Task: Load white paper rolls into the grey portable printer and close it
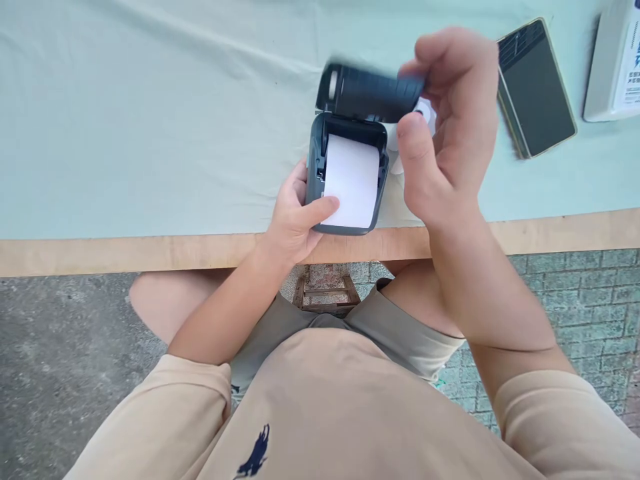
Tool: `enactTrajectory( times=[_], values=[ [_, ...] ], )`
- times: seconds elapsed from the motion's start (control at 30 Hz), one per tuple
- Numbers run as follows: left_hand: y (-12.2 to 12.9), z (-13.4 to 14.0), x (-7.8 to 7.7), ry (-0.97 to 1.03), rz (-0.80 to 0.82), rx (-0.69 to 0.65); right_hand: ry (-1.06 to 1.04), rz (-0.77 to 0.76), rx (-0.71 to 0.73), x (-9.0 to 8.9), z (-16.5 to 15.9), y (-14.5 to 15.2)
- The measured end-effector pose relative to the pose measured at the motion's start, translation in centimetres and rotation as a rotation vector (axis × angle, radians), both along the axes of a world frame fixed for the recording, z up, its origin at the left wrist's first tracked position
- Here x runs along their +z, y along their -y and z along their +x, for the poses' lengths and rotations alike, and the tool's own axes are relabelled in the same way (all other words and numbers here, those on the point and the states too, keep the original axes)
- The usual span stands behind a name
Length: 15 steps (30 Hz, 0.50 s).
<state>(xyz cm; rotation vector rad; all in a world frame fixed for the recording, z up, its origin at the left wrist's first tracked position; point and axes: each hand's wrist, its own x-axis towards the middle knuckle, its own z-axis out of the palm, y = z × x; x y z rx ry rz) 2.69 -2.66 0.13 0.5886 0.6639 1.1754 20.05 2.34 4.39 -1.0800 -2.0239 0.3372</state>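
A small dark portable label printer (383, 175) is held just above the table's front edge, its lid (373, 93) swung up and blurred by motion. White paper (353, 177) lies in its compartment and reaches down over the front. My left hand (299, 217) grips the printer's left side, thumb pressed on the paper. At the lid's right edge, my right hand (453, 120) has its fingers behind and its thumb in front, closed on it. Behind the printer and right hand, white roll-like items (395, 143) are mostly hidden.
A dark-screened phone (539, 90) lies right of my right hand. Farther right is a white box (613, 67) with printed text, cut off by the frame. Pale green cloth (150, 120) covers the table behind its bare wooden front edge (125, 255).
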Motion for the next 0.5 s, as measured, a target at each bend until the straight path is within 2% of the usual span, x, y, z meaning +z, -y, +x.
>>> enactTrajectory(
  times=[0.07,0.13,0.27,0.5],
  values=[
    [0.0,-0.1,-0.1,-0.005,0.016,-0.013,-0.025,0.104,0.066,-0.2,-0.1,0.3],
    [-0.1,-0.1,-0.2,-0.008,0.033,-0.033,-0.002,0.112,0.088,-0.4,-0.1,0.6],
    [-0.3,0.0,0.2,0.006,0.005,-0.043,0.066,0.075,0.043,-0.2,-0.2,1.1],
    [0.0,0.4,1.1,-0.005,-0.065,0.034,0.207,0.128,-0.027,0.4,-0.7,1.5]
  ],
)
